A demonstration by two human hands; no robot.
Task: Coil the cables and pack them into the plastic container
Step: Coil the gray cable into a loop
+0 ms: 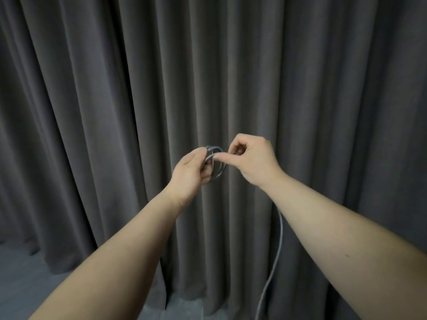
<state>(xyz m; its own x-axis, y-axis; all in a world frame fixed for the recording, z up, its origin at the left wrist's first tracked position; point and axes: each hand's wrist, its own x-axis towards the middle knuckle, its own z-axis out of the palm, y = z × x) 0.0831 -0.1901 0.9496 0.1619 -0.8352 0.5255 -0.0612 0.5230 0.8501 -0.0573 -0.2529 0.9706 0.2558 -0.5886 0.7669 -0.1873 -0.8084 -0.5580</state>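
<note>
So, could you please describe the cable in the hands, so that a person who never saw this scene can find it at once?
Start at the dark grey curtain that fills the background, then look where the two bare forearms meet. There the left hand grips a small coil of grey braided cable while the right hand pinches its top. It is the only cable in view, and its loose tail hangs below the right forearm.
</note>
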